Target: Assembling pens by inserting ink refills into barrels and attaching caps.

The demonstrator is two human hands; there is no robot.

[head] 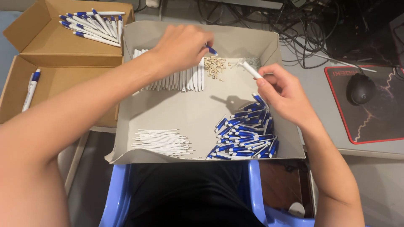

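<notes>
My left hand (181,46) was stretched across the shallow grey cardboard tray (176,111) on my lap, fingers pinched tight on a small blue pen piece (212,51) at the tray's far side, just above the row of white barrels (176,80). My right hand (284,94) held a single white barrel (251,69) between thumb and fingertips, lifted clear of the tray floor and angled toward the far wall, its tip near the little heap of tan parts (215,67).

Judging by how things lay, the work looked partly done: a batch of finished blue-and-white pens (92,26) already rested in the open brown box (50,42) to my far left, and one more finished pen (30,89) lay alone in the second brown box (59,90) nearer me. Plenty seemed left, though. The row of barrels was long, the pile of blue-and-white clip pieces (248,134) in the tray's near right corner was large, and the bundle of thin white refills (162,142) in the near left corner looked barely touched.

So the tray held four sorts of parts, each in its own patch with bare cardboard between: barrels at the far left, tan bits at the far middle, refills near left, blue pieces near right. Beyond the tray to the right sat a black mouse (361,88) on a dark pad with a red edge (370,126)
</notes>
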